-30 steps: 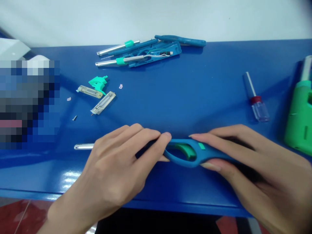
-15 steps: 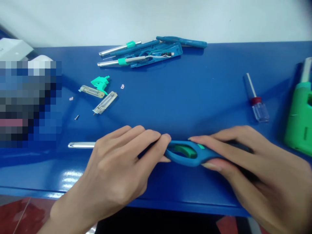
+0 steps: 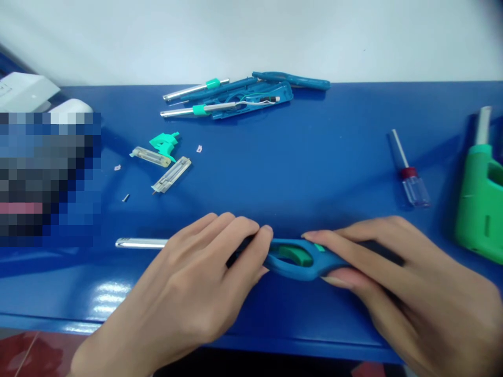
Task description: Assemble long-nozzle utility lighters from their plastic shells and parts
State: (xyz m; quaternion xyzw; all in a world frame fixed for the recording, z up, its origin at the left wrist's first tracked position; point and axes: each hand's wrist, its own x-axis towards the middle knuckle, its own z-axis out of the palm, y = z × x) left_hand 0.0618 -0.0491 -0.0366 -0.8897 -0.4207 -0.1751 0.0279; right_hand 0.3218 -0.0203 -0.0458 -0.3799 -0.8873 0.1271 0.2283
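Both my hands grip a blue long-necked gas lighter (image 3: 293, 274) that lies level above the table's near part. Its silver metal tube (image 3: 141, 243) points left, and a green trigger (image 3: 295, 255) shows in the oval opening of the handle. My left hand (image 3: 204, 277) is wrapped over the middle of the lighter, where tube and handle meet, hiding that stretch. The thumb and fingers of my right hand (image 3: 404, 277) pinch the handle behind the trigger opening, beside a small green tab (image 3: 319, 247). The handle's rear end is covered by that hand.
Opened blue lighter parts (image 3: 251, 102) lie at the back edge. Left of centre are a green trigger piece (image 3: 165, 142), clear fuel tanks (image 3: 172, 175) and a screw (image 3: 126, 198). To the right are a screwdriver (image 3: 414, 188) and a green lighter (image 3: 475, 204).
The whole scene sits slightly lower in view, as the camera has tilted a little. Both hands keep the same hold on the lighter.
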